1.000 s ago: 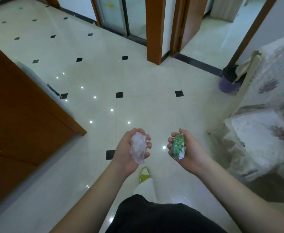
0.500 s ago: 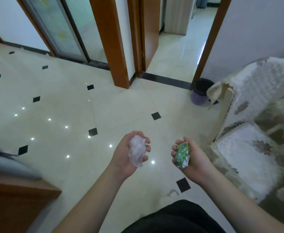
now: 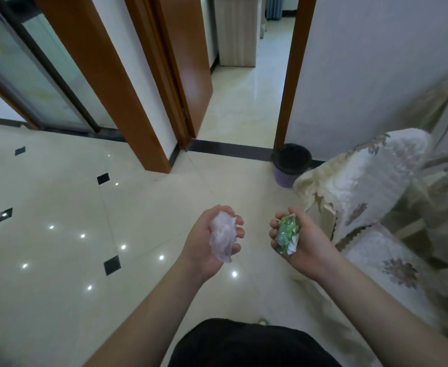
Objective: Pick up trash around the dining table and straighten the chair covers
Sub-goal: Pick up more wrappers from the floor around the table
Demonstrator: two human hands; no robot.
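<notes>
The left hand (image 3: 207, 245) is gripping a crumpled clear plastic wad (image 3: 223, 238), the right hand (image 3: 301, 241) curling around a green wrapper (image 3: 286, 233) (both palms up). Since a second ago, the purple bin (image 3: 291, 165) is sitting nearer, beyond the right hand. Open floor (image 3: 138, 207) is spreading left; a covered chair (image 3: 371, 202) is crowding the right.

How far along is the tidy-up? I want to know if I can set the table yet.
Two bits of trash are picked up: the left hand holds crumpled clear plastic, the right hand a green wrapper. Neither is in the bin yet. The chair cover still hangs rumpled.
</notes>
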